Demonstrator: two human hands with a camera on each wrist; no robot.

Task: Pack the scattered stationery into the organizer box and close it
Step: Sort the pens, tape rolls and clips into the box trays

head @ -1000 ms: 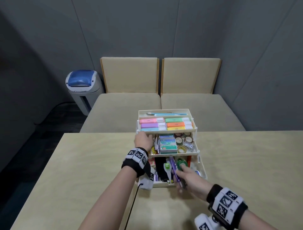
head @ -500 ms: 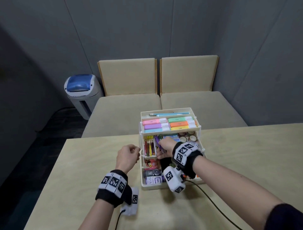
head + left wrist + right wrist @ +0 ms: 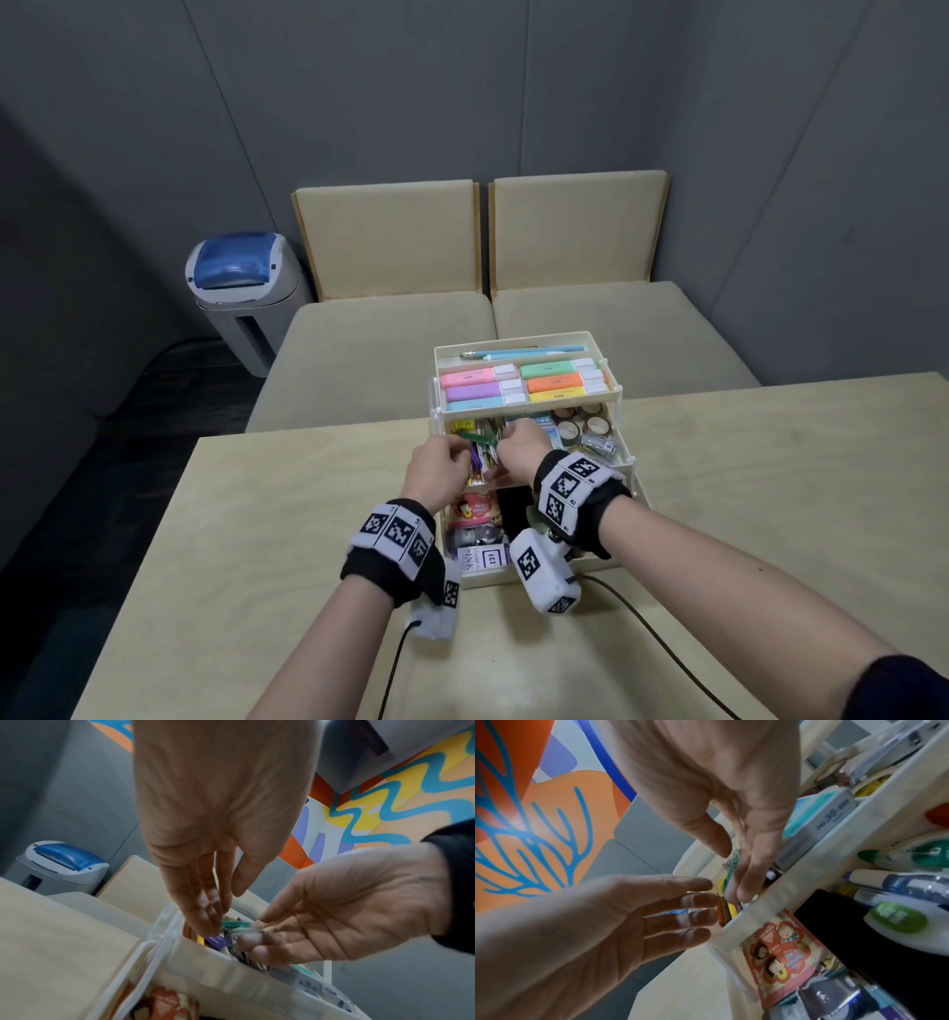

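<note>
— What moved at the organizer box (image 3: pixel 531 575)?

— The left hand (image 3: pixel 436 472), a second ago gripping the box's left edge and then hovering curled beside it, has come in over the middle tier's left compartment. The right hand (image 3: pixel 518 449), which was down at the bottom tier on a purple item, has risen to that same compartment.

— And the fingers?

— Both sets now reach into the pens there, a green clip (image 3: pixel 475 438) between them.
</note>
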